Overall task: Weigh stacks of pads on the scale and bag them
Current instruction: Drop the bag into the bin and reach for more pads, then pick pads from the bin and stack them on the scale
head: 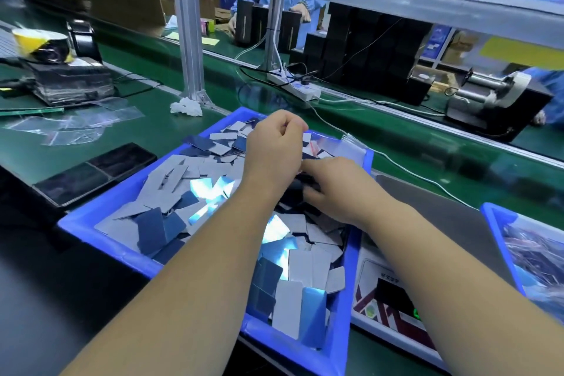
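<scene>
Blue tray (91,224) beneath 2 hands; left hand (274,146) curled, pinching bag (351,143); right hand (335,186) gripping pads (300,185)

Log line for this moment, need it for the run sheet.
stage: bagging | left hand: pinches clear bag | right hand: grips dark pad stack | over blue tray | scale: bare

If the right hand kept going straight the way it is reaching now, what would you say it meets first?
Probably the clear bag at the far corner of the blue tray. The right hand reaches up-left over the loose pads, close beside the left hand. Depth is unclear.
</scene>
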Tool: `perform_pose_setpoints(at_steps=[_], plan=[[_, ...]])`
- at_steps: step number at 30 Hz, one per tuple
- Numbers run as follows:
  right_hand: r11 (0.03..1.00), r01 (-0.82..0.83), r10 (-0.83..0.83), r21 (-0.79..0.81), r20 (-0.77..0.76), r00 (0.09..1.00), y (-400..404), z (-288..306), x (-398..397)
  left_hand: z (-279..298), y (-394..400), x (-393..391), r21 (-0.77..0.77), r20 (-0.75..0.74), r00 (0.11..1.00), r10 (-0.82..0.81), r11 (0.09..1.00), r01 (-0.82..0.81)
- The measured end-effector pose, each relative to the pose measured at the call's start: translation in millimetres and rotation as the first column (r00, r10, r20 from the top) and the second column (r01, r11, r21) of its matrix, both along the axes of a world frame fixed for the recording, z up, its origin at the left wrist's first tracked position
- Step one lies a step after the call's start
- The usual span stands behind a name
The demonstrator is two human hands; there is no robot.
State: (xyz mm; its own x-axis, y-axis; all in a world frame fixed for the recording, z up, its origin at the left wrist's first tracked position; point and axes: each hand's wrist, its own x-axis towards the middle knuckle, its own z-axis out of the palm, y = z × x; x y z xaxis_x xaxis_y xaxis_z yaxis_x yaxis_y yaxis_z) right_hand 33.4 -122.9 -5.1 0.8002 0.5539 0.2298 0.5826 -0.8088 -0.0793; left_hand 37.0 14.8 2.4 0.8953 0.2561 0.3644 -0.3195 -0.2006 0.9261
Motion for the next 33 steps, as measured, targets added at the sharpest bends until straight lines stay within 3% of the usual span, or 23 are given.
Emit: perform_pose_setpoints(at_steps=[2,6,12,14,16,18,21,25,29,31,33], plan=[[1.0,0.02,-0.02,0.011,0.032,0.999,6,-1,2,1,1,-1,-0.014,0.022,1.0,0.017,1.0,-0.017],[0.992,0.044,-0.043,-0.114,0.016,0.999,12,-5,4,0,3,0,-0.051,0.025,0.999,0.025,0.998,-0.023],[0.971,0.15,-0.137,0.189,-0.079,0.987,-6,12,1,-1,5,3,-0.037,-0.014,1.0,0.021,0.999,-0.021],[0.915,0.194,-0.158,0.353,-0.128,0.979,-16,21,3,-2,3,4,-0.011,-0.048,0.999,-0.008,1.0,0.007],[0.774,0.226,-0.066,0.592,-0.279,0.958,-21,28,2,-2,0,4,0.027,-0.084,0.994,-0.064,0.997,0.066],[0.653,0.281,0.038,0.704,-0.4,0.916,-22,29,-1,-2,-3,3,0.055,-0.135,0.983,-0.124,0.99,0.132],[0.685,0.342,-0.007,0.643,-0.464,0.886,-19,20,-1,-5,-3,1,0.124,-0.215,0.961,-0.175,0.971,0.205],[0.55,0.443,0.011,0.708,-0.537,0.844,-15,16,0,-7,-1,2,0.075,-0.252,0.927,-0.277,0.95,0.304],[0.488,0.47,0.056,0.735,-0.564,0.824,-20,20,-2,-5,0,-1,0.019,-0.13,0.93,-0.344,0.937,0.35],[0.491,0.427,0.051,0.76,-0.514,0.856,-21,25,-3,-3,0,-2,-0.023,-0.056,0.932,-0.358,0.934,0.357],[0.418,0.389,0.012,0.821,-0.433,0.901,-22,30,-3,-3,0,-2,-0.093,-0.014,0.924,-0.382,0.921,0.379]])
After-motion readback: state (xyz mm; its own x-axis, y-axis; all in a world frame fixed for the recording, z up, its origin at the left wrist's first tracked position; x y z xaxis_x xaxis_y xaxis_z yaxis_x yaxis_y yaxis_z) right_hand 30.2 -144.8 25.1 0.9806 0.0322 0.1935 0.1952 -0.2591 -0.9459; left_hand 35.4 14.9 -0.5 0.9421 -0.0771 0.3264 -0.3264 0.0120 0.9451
